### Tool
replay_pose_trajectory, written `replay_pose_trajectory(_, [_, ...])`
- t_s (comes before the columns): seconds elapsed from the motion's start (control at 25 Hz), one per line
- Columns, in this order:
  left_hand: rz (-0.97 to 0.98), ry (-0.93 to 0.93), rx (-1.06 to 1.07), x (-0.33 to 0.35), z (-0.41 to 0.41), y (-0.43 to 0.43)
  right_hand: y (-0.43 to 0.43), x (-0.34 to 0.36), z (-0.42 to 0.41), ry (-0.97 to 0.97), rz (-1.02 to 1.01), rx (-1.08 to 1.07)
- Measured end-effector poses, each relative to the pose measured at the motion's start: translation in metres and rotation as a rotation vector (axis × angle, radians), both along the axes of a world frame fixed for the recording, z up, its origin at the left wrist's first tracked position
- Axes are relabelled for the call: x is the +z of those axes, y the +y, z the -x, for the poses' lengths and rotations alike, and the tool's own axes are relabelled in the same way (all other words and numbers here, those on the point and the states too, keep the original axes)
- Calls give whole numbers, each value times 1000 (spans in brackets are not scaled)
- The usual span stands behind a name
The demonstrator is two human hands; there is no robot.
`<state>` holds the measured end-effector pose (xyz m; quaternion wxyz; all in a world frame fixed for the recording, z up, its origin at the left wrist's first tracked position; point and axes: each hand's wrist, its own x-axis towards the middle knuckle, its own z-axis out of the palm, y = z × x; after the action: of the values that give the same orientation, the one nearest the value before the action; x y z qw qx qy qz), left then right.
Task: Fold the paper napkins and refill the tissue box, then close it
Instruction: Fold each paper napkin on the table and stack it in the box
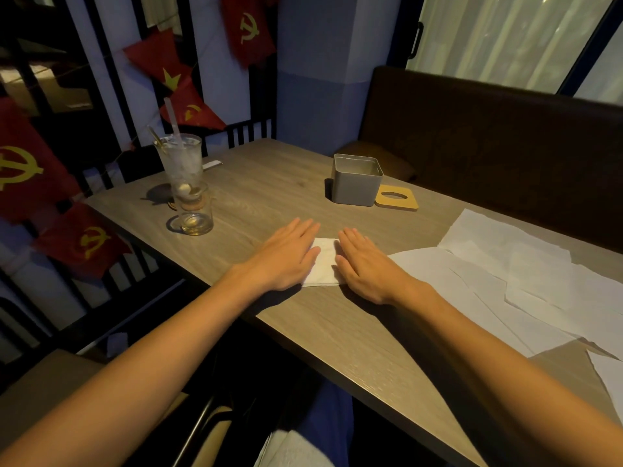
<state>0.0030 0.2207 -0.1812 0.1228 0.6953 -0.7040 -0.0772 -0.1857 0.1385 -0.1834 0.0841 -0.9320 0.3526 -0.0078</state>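
**White napkin pressed flat under both palms**

White and folded small, the folded napkin (322, 261) lies on the wood-grain counter (303, 332), not far in from its near edge. It is a narrow rectangle whose long axis runs away from the person, from the near edge toward the far edge, leaning only slightly to the right at its far end.

It sits between the two hands and partly under both. The left hand (286, 256) lies palm down with its fingers straight and together, fingertips and thumb side resting on the napkin's left margin. The right hand (365, 264) mirrors it, palm down and fingers straight, covering the right margin. Neither hand curls round anything (only a strip of paper shows between them).

Farther in, toward the far edge, stands the grey metal tissue box (357, 183), upright and with its top uncovered. Its wooden lid (397, 197), with an oval slot, lies flat on the counter touching or just beside the box's right side. Unfolded napkins (505, 281) spread in overlapping sheets over the right end of the counter, near the right forearm.

Along the left end stand a tall glass (180, 163) with ice and a straw, and a short glass (195, 217) just in front of it.
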Motion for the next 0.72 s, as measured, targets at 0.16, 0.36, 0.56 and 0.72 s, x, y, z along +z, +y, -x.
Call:
replay_pose_trajectory(0.16, [-57,-53,-19,-16,22,-10,13,-6,-14,9,-15,67])
replay_pose_trajectory(0.36, [-183,-163,42,-21,5,-4,-1,-15,1,133,9,-27])
replay_pose_trajectory(0.56, [-206,-169,48,-12,-11,17,-2,-9,18,104,-49,-74])
replay_pose_trajectory(0.72, [-107,-36,38,1,-6,17,-2,7,-1,-184,-105,-257])
